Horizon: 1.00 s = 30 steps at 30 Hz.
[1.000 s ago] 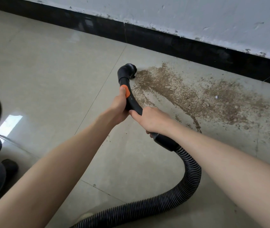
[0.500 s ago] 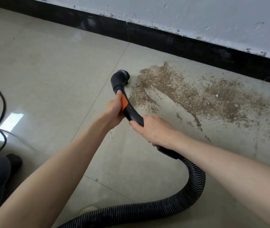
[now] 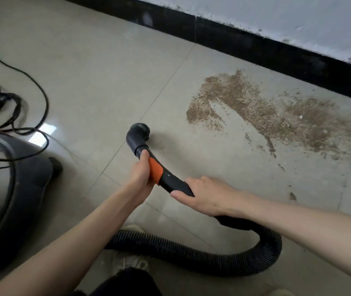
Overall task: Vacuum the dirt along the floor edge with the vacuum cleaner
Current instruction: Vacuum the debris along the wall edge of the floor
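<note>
Hands grip a black vacuum wand: the left hand (image 3: 141,175) by its orange band (image 3: 155,169), the right hand (image 3: 204,197) nearer the hose (image 3: 191,256). The nozzle (image 3: 138,134) sits on the tile floor (image 3: 106,67), apart from the dirt (image 3: 262,116) beside the black baseboard (image 3: 255,48).

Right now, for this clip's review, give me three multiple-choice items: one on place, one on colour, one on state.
1. Where is the nozzle?
A. on the dirt patch
B. left of it, on bare tile
C. against the baseboard

2. The handle's grip band is
A. orange
B. blue
C. white

3. The handle is held by
A. left hand only
B. right hand only
C. both hands

Answers:
1 B, tile shows between nozzle and dirt.
2 A, orange beside the left hand.
3 C, the right hand grips lower down.
</note>
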Each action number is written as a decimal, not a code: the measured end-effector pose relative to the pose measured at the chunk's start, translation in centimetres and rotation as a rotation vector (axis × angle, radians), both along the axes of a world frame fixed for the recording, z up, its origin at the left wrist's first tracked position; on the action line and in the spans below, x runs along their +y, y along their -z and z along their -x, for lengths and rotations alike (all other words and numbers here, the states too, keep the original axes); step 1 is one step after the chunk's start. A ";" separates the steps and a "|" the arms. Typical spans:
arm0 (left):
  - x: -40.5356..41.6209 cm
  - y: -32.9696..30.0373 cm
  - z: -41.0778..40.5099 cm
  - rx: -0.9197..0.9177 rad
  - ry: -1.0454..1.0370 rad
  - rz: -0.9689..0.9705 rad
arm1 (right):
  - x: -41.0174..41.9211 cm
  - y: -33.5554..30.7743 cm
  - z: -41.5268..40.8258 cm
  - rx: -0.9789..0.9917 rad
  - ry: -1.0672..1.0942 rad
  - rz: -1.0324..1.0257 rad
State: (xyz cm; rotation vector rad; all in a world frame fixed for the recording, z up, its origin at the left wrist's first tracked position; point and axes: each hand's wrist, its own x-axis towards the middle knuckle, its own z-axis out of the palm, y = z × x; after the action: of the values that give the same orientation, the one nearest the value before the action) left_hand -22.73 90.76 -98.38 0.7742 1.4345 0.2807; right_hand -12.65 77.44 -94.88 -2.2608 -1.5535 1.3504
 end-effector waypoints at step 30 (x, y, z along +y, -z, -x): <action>-4.2 -0.4 0.8 -0.063 -0.031 0.057 | -2.6 -0.2 0.2 0.432 0.226 0.096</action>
State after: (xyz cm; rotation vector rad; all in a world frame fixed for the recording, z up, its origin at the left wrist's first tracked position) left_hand -23.54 86.61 -98.02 0.6918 1.3903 0.2847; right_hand -12.90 74.82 -94.66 -1.9410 -1.0823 1.7254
